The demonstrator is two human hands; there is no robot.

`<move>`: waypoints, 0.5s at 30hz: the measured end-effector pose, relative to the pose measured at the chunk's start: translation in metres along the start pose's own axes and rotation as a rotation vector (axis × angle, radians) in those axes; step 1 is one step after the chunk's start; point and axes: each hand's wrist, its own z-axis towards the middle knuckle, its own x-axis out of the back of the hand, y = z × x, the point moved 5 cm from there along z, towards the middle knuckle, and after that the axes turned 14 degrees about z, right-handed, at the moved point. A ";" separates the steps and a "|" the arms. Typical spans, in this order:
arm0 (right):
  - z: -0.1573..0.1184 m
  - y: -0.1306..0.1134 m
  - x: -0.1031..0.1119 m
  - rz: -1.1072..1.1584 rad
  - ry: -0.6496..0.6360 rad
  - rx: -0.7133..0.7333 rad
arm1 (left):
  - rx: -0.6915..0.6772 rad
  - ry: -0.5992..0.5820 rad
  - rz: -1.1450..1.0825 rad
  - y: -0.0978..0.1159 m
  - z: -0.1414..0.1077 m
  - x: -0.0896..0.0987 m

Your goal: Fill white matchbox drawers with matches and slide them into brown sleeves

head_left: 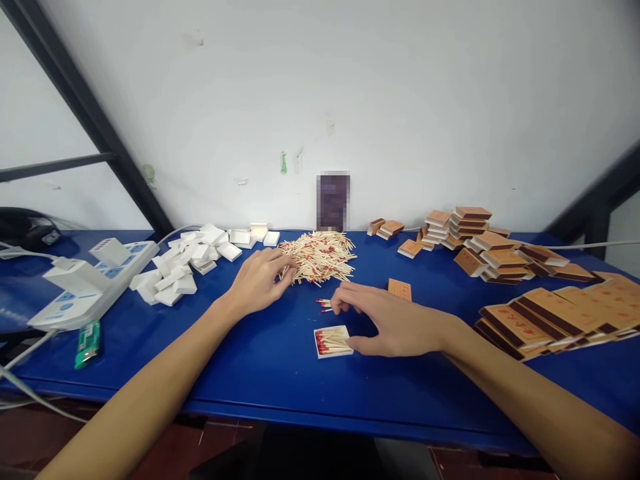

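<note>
My left hand [261, 279] reaches the left edge of a large heap of matches [323, 257], its fingers curled at loose sticks; what they pinch is too small to make out. A white tray [333, 341] filled with red-tipped matches lies on the blue table. Right of it my right hand [383, 318] hovers with its thumb and fingers apart, the thumb by the tray's right edge. The index fingertip is close to a few loose matches [324, 305] behind the tray. Beyond that hand lies an orange matchbox sleeve [399, 289], partly hidden.
White empty trays [185, 260] are piled at the left, near a power strip [95, 287] and a green packet [88, 344]. Orange matchboxes [500, 257] stand stacked at the right, with a slanted row [555, 317] nearer. A pixelated dark object [334, 202] stands against the wall.
</note>
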 end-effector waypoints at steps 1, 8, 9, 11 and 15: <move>0.000 0.000 -0.001 0.008 -0.006 -0.004 | 0.007 -0.005 -0.003 -0.004 0.000 -0.001; 0.001 0.004 -0.004 -0.013 -0.027 -0.037 | -0.050 -0.125 -0.041 -0.009 -0.001 -0.004; 0.002 0.005 -0.005 -0.018 -0.017 -0.031 | -0.065 -0.145 -0.048 -0.009 -0.002 -0.005; 0.003 0.006 -0.004 -0.025 0.025 -0.003 | -0.075 -0.165 -0.058 -0.007 -0.002 -0.005; 0.006 0.013 0.002 -0.111 0.218 0.005 | -0.084 -0.189 -0.045 -0.006 -0.002 -0.006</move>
